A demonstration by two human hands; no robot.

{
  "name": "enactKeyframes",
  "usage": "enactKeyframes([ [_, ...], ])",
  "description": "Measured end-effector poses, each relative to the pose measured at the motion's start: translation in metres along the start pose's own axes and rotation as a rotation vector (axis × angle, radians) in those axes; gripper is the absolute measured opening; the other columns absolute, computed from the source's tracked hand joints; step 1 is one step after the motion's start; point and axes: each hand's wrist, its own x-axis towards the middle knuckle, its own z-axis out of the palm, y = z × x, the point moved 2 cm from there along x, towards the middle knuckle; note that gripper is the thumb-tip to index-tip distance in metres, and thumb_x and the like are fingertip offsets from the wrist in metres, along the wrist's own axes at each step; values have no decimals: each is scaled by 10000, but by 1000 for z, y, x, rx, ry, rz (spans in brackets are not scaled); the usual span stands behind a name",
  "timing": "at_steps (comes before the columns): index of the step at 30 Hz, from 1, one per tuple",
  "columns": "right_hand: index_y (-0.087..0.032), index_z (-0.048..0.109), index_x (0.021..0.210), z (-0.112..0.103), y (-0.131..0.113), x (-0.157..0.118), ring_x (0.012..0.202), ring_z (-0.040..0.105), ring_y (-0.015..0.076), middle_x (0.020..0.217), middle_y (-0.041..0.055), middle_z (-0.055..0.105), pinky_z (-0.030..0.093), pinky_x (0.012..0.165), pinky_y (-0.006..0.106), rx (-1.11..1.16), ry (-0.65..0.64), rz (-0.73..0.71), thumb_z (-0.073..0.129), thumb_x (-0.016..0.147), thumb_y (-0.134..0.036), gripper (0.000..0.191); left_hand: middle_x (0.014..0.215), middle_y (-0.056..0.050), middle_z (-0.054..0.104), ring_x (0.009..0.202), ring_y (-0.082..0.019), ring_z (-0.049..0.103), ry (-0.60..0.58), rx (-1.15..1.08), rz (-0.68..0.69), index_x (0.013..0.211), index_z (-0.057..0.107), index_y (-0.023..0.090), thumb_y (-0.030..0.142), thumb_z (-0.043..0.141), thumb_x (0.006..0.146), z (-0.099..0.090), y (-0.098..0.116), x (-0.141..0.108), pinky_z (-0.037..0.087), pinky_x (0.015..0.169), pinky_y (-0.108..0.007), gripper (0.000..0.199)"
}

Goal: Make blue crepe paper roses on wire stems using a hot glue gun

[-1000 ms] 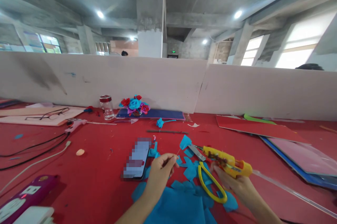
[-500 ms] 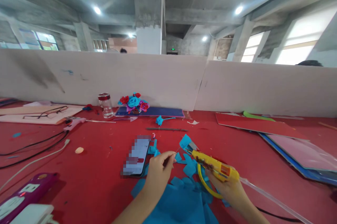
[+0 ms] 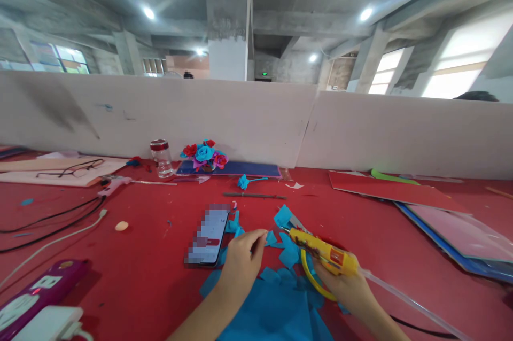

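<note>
My right hand (image 3: 340,279) is wrapped round a yellow hot glue gun (image 3: 323,250), whose nozzle points left toward a blue paper piece (image 3: 283,216). Beneath the gun show a grey blade and a yellow loop handle (image 3: 310,279), apparently scissors; whether the hand also grips them I cannot tell. My left hand (image 3: 246,250) is closed in a pinch just left of the nozzle; anything between its fingertips is too small to make out. Below both hands lie a blue paper sheet (image 3: 266,309) and several cut blue pieces (image 3: 289,253).
A phone (image 3: 208,237) lies left of my left hand. Behind are a thin stick (image 3: 254,195), a blue paper flower (image 3: 243,182), a flower bunch (image 3: 204,155) and a glass jar (image 3: 162,159). A pink glue gun (image 3: 114,185) and power strip (image 3: 40,287) are left, coloured sheets (image 3: 401,191) right.
The glue gun has shifted slightly left and its nozzle sits a little lower. A fine strand seen at my left fingertips earlier no longer shows. The left hand stays pinched in nearly the same place.
</note>
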Motion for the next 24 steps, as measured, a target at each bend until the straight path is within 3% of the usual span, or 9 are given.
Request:
enactKeyframes([
  [8,-222,558,632,2,-14,0,455,606,191,535,32,645,498,421,263,114,-13,47,499,703,-340,150,825,-53,720,735,-196,661,-14,-21,-15,889,678,215,235,461,831,-1,1,0,505,685,-280,225],
  [20,-217,581,618,0,-9,0,439,605,197,522,21,644,502,396,265,185,-4,51,552,664,-386,177,825,-54,716,740,-187,661,-34,34,4,898,665,195,225,439,848,-1,1,1,497,678,-262,233],
  [24,-200,614,661,-2,-13,-3,516,634,208,605,46,679,534,478,272,187,-11,64,541,693,-386,202,798,-50,717,725,-189,661,-24,2,-31,878,672,201,240,451,845,-2,0,1,498,667,-259,226],
])
